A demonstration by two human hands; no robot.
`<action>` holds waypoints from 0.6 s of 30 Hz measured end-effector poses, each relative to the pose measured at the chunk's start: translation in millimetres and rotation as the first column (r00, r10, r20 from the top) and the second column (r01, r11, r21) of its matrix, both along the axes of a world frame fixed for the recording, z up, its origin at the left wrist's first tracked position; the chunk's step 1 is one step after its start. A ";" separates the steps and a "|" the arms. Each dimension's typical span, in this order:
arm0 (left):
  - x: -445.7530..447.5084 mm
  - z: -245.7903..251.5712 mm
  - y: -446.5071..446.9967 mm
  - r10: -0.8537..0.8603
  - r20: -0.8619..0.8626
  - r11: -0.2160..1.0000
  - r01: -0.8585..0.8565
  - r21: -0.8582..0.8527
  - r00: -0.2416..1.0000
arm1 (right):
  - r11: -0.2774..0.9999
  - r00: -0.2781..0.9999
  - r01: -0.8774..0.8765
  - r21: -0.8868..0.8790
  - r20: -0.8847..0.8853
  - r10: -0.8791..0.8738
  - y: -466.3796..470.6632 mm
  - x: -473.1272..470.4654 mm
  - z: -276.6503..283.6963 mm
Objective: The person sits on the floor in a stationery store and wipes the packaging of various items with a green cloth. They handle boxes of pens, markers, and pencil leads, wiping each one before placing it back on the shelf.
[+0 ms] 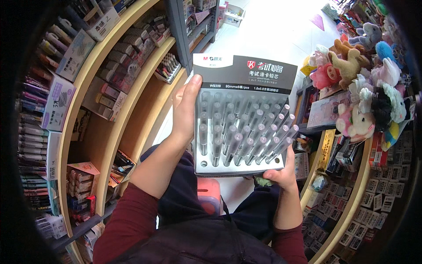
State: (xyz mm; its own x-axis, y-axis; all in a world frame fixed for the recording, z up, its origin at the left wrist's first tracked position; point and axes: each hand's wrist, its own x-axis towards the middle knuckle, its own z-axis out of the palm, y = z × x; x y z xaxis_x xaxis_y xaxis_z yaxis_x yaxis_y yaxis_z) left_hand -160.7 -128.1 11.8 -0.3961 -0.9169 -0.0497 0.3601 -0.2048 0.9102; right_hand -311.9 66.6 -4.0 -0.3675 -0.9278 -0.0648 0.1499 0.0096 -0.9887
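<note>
A display box of pencil-lead tubes (242, 170) is held up before my chest, between both hands. Its grey header card bears printed writing and the M&G maker's mark. Clear tubes with pale pinkish caps (238, 136) stand in rows in the white perforated tray; two holes at the front corners hold no tube. My left hand (187, 105) grips the box's left side, thumb on the edge near the header. My right hand (285, 168) holds the lower right corner, thumb along the front edge; its other fingers are mostly hidden behind the box.
Curved wooden shelves (128, 115) with pens and boxed stationery rise on the left. To the right are plush toys (349, 66) and shelves of small boxes (372, 188). A red plastic stool (209, 194) stands between my legs. An open white box (233, 16) lies on the floor farther off.
</note>
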 end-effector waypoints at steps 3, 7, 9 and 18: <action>-1.5 4.0 5.9 -0.010 0.027 1.000 0.011 -0.017 1.000 | 1.000 0.999 -0.016 0.008 -0.033 0.016 3.4 -3.5 -0.3; -4.0 3.0 7.0 0.007 -0.047 1.000 -0.006 0.021 0.999 | 0.998 0.994 -0.031 -0.045 -0.102 0.027 3.8 -4.0 0.6; -3.3 0.4 5.2 -0.001 -0.052 1.000 0.002 0.013 0.999 | 0.997 0.996 -0.036 -0.062 -0.083 0.030 2.8 -2.6 1.3; 3.6 -9.6 0.1 -0.038 -0.016 0.999 0.038 0.003 0.999 | 0.994 0.990 -0.075 -0.077 -0.123 0.065 0.3 -1.5 -0.1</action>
State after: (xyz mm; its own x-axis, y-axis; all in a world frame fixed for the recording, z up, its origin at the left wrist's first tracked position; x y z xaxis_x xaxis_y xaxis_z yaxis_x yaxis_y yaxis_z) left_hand -157.0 -127.9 2.3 -0.4314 -0.9010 -0.0460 0.3662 -0.2215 0.9038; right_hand -313.4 66.9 -4.0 -0.3021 -0.9518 0.0530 0.0315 -0.0655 -0.9974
